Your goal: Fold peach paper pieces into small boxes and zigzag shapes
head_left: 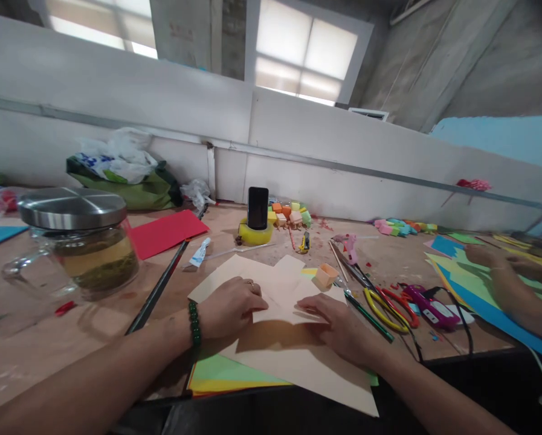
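My left hand (232,308), with a green bead bracelet (194,325) at the wrist, is closed on the left edge of a small piece of cream paper (280,308). Its right edge is pinched between the thumb and fingers of my right hand (341,320). The piece casts a shadow on larger cream paper sheets (316,368) beneath it. Under those, green and yellow sheets (229,374) stick out at the table's front edge. Just beyond my right hand stands a small folded orange paper box (326,275).
Yellow-handled scissors (383,311), a green pencil (370,317) and a purple glue gun (429,307) lie to the right, near another person's hands (501,278). A glass teapot (93,254) stands left. A phone (258,207) leans in a yellow tape roll (255,234) behind.
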The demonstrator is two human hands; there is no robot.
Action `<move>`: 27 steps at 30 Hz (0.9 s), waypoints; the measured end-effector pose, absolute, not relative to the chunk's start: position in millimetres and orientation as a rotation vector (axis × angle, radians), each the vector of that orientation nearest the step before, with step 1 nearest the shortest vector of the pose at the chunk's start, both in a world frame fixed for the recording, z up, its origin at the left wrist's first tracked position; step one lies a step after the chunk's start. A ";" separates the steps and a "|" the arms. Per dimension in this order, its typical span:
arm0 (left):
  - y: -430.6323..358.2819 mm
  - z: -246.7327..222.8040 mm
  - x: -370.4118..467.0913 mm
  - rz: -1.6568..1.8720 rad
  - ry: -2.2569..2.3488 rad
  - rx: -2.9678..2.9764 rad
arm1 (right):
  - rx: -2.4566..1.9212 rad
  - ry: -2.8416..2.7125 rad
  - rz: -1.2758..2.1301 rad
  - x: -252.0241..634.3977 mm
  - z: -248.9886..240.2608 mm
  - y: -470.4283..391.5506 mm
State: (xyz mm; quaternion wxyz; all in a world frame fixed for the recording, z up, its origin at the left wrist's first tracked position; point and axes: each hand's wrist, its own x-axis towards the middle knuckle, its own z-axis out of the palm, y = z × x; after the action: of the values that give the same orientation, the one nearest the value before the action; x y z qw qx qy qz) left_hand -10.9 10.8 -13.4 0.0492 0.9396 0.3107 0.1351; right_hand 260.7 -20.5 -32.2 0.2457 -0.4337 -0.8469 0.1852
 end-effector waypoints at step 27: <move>-3.2 -8.9 -5.7 0.268 1.077 3.070 | -0.881 -2.915 -0.409 257.1 -16.8 -4.7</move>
State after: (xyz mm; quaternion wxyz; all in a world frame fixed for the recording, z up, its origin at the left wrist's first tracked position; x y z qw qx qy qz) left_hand -5.7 -3.2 -8.9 -0.0614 0.9387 0.3292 0.0818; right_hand 257.1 -4.7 -16.8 0.0346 -0.2866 -0.9481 -0.1330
